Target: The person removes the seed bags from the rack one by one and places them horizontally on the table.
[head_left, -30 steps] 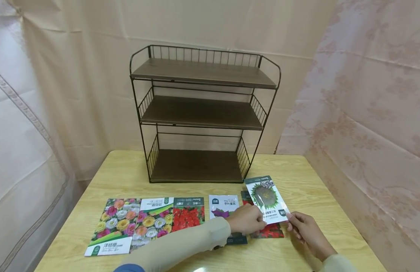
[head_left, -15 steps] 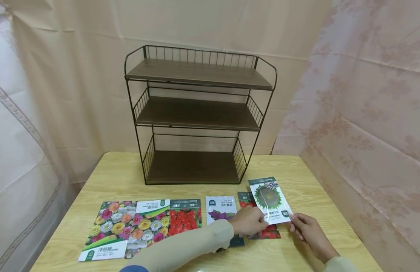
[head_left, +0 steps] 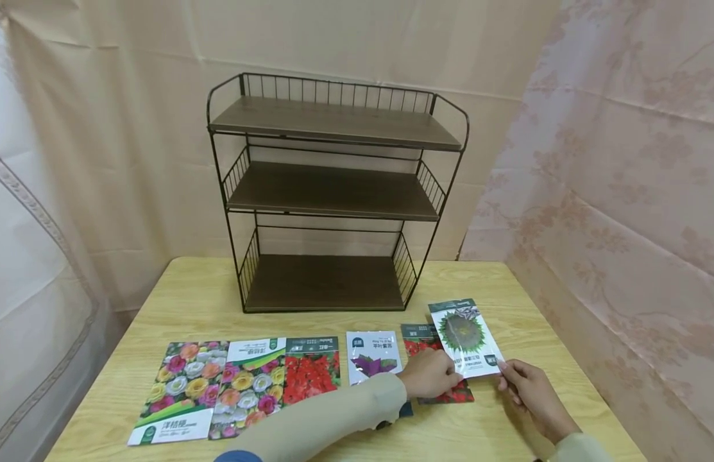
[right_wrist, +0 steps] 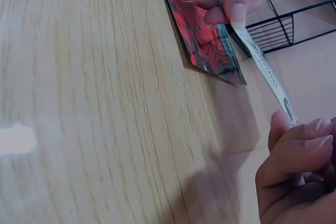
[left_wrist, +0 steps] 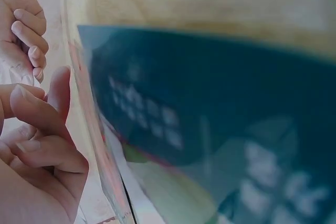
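Both hands hold one seed packet (head_left: 465,337) just above the table (head_left: 535,308), at 5 o'clock from the rack (head_left: 333,192). The left hand (head_left: 428,374), forearm reaching across from 7 o'clock, pinches its near left corner. The right hand (head_left: 527,385) pinches the near right corner with curled fingers (right_wrist: 294,142).

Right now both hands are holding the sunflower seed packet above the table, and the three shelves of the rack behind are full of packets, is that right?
Not quite. The head view shows the rack shelves bare. Both the left hand and right hand do hold the sunflower seed packet.
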The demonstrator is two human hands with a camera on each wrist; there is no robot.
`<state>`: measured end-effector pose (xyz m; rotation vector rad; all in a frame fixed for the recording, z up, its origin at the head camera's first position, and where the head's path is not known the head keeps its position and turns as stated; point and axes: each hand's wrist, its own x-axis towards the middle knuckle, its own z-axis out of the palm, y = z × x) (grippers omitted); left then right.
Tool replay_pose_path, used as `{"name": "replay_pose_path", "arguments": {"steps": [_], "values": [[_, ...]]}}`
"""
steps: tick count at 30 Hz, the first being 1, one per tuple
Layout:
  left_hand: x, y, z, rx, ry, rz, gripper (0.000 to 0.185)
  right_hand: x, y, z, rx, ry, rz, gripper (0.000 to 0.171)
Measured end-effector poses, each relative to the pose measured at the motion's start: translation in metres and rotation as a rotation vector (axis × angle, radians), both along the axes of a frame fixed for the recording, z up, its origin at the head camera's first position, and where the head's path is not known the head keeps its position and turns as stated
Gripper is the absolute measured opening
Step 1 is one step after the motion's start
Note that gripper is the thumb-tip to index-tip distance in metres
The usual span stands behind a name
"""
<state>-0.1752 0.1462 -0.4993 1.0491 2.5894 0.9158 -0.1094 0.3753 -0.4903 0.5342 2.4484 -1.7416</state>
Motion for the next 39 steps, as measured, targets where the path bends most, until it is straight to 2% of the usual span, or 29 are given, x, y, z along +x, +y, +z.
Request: {"name": "replay_pose_path", "arguments": {"steps": [13, 25, 32, 39], "values": [[0.003, 0.016, 0.003, -0.038, -0.059, -0.026, 0.041, 0.009, 0.011, 0.003, 0.020, -0.017, -0.016, 0.035], [0.004, 0.024, 0.006, -0.134, -0.021, -0.013, 0.047, 0.012, 0.018, 0.002, 0.034, -0.028, -0.030, 0.033], [0.005, 0.031, 0.008, -0.172, -0.016, -0.039, 0.049, 0.017, 0.022, 0.002, 0.050, -0.056, -0.034, 0.031], [0.003, 0.036, 0.007, -0.196, -0.009, -0.065, 0.050, 0.020, 0.031, -0.001, 0.052, -0.089, 0.000, 0.032]]}}
